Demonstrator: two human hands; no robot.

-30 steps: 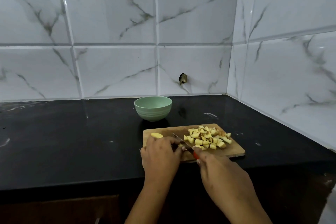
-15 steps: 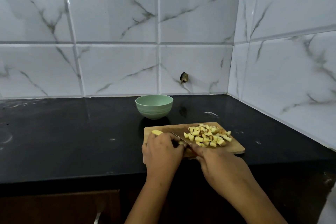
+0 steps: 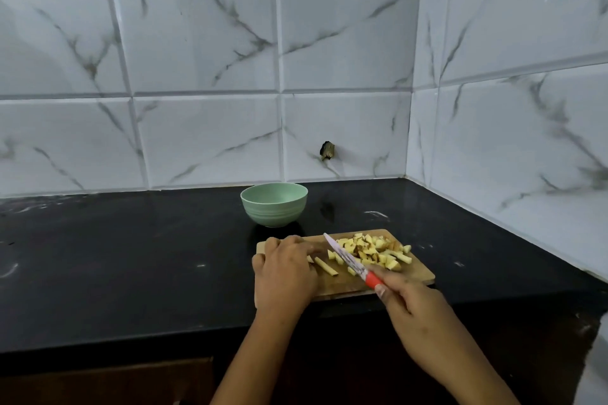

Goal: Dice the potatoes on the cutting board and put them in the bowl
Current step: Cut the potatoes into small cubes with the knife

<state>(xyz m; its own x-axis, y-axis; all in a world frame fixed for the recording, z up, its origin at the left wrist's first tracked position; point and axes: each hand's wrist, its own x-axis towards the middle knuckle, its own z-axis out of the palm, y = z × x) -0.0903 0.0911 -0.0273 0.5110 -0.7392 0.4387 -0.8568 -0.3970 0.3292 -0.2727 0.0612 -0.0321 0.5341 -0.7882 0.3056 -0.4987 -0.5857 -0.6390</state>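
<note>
Bowl point(image 3: 274, 204) behind cutting board point(image 3: 418, 276), interior plain green. Diced potato pile point(image 3: 375, 251) on board's R half. L hand point(image 3: 286, 273) curled on potato strips point(image 3: 325, 265), board's L; R hand point(image 3: 408, 309) grips knife point(image 3: 348, 261) over board centre.

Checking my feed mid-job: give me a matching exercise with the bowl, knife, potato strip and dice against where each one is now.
Things:
1 bowl
2 knife
3 strip
4 dice

Places:
A heaped on the right half of the board
B on the counter, behind the board
C in the right hand
D flat on the board, beside the left hand

Pairs: 1-B, 2-C, 3-D, 4-A
</note>
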